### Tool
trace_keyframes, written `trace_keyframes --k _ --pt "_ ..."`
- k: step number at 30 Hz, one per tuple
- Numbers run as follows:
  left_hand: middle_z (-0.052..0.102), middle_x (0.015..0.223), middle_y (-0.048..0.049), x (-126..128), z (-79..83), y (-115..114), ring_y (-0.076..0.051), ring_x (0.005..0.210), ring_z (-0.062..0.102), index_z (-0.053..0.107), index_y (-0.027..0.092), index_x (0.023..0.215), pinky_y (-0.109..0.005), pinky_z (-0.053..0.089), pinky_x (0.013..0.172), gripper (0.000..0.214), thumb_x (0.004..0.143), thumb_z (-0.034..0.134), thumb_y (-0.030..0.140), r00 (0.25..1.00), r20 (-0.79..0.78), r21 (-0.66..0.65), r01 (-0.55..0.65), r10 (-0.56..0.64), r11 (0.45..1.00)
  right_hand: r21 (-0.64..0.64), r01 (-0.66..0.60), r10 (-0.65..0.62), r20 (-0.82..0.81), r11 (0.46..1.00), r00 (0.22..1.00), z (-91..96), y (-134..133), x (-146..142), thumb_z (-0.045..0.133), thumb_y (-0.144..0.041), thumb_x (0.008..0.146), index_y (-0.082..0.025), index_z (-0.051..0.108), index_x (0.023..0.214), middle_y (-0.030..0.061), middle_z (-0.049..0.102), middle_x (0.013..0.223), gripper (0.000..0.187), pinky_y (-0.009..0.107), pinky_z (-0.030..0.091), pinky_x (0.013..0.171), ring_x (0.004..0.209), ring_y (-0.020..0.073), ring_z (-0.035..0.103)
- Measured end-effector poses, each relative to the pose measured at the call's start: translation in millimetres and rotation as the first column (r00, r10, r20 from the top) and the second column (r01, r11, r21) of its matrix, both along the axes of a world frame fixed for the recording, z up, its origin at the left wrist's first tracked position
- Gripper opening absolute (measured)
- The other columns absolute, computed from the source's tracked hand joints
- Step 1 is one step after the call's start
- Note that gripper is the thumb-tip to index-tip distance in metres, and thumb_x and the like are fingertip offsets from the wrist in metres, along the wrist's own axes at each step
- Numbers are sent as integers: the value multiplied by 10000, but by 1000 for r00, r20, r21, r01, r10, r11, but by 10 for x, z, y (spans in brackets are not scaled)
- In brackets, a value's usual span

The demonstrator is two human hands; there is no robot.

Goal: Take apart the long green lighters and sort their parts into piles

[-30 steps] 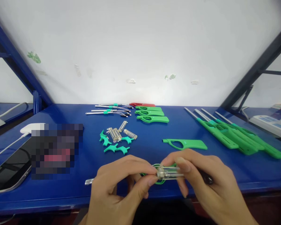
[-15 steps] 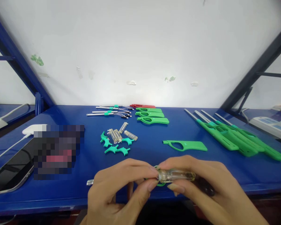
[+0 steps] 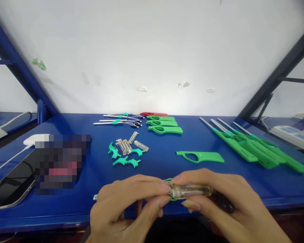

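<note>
Left hand [image 3: 114, 199]: pinching narrowly with thumb and index at the valve end [image 3: 173, 193] of the clear lighter fuel tank [image 3: 192, 191]; hiding exact contact behind fingertips.
Right hand [image 3: 243, 199]: holding the tank's barrel between index and thumb; partly covering a dark glossy piece [image 3: 225, 203], cannot tell if gripping it.
Tank position: lying roughly level between both hands, near the table's front edge, pointing valve end leftward.
Change since a second ago: showing more barrel plus the far end, with the right thumb now sitting lower instead of crossing the front; barely shifting over the last half second.
Meaning: probably steadying the barrel for fine work at the valve end.
Green curved piece [image 3: 168, 180]: peeking out behind the fingertips, mostly hiding.
Silver tip [image 3: 95, 197]: poking out left of the left hand.
Single green handle [image 3: 211, 157]: lying just beyond the right hand.
Loose tanks [image 3: 127, 146]: clustering beside teal triggers [image 3: 133, 163], beyond the left hand.
Wired metal tubes [image 3: 106, 123]: lying at back, left of the stacked green handles [image 3: 169, 130] and red handle [image 3: 155, 114].
Green lighters with rods [image 3: 239, 148]: lying grouped, far right.
Phone [image 3: 17, 185]: resting far left.
</note>
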State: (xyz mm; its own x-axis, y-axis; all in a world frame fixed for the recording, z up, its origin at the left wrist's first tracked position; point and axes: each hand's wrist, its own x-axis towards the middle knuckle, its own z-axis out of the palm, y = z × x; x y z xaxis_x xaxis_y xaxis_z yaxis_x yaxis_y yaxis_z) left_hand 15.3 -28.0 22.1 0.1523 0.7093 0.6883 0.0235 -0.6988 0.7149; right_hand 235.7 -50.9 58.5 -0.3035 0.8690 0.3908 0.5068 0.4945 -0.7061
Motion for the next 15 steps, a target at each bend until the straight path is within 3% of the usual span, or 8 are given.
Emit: trace_keyframes --k 9,15 --pt "855 980 38 -6 9 5 -127 625 767 843 327 1110 -224 605 552 348 939 785 31 1000 0 3 10 -10 1000 -5 7 -7 6 1000 1000 2 -6 -8 744 -430 1037 -403 802 1183 -104 793 748 159 142 444 380 393 64 569" --pt "839 944 8 -2 6 8 -147 671 772 829 285 1090 -229 610 564 351 920 764 -15 1000 -11 17 10 -10 1000 5 3 -3 24 1000 1000 3 -17 -4 727 -436 1047 -394 801 1252 -74 830 799 221 157 516 462 480 101 661"
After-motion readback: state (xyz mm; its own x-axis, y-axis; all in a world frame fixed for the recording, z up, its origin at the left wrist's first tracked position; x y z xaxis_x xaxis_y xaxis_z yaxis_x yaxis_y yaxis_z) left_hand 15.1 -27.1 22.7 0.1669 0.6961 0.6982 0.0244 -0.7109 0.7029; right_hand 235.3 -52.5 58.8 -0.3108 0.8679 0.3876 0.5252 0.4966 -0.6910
